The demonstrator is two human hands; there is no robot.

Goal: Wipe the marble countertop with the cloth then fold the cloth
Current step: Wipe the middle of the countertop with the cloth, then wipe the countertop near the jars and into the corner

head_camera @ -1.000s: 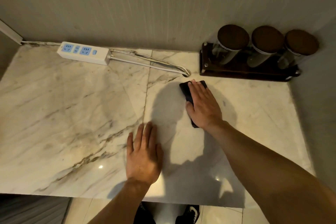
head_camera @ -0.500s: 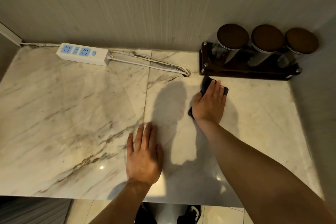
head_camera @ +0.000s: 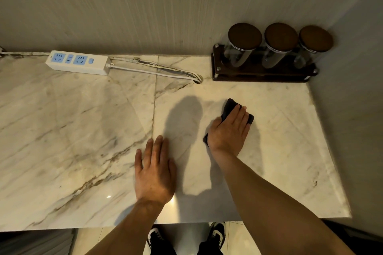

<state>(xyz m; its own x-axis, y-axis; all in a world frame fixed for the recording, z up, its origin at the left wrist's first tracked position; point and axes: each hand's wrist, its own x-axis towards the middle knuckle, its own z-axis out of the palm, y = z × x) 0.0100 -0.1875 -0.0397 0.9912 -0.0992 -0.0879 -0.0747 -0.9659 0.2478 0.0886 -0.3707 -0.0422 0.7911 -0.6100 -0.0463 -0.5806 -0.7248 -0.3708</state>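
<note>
On the veined white marble table (head_camera: 72,130), our right hand (head_camera: 228,132) presses flat, fingers (head_camera: 238,113) together, on the small dark folded cloth (head_camera: 230,105), while our left hand (head_camera: 154,172) rests palm-down, empty, nearby.

glossy veined marble countertop (head_camera: 62,130), matt dark cloth (head_camera: 229,105), white plastic power strip (head_camera: 78,62), glass jars (head_camera: 240,56) beside it, brown matt lids

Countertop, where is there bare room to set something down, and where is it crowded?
Widest bare marble countertop: in front of the power strip, left of the left hand. A smaller patch lies right of the right hand and its dark cloth. Crowded along the wall: strip, cable, jar rack.
</note>
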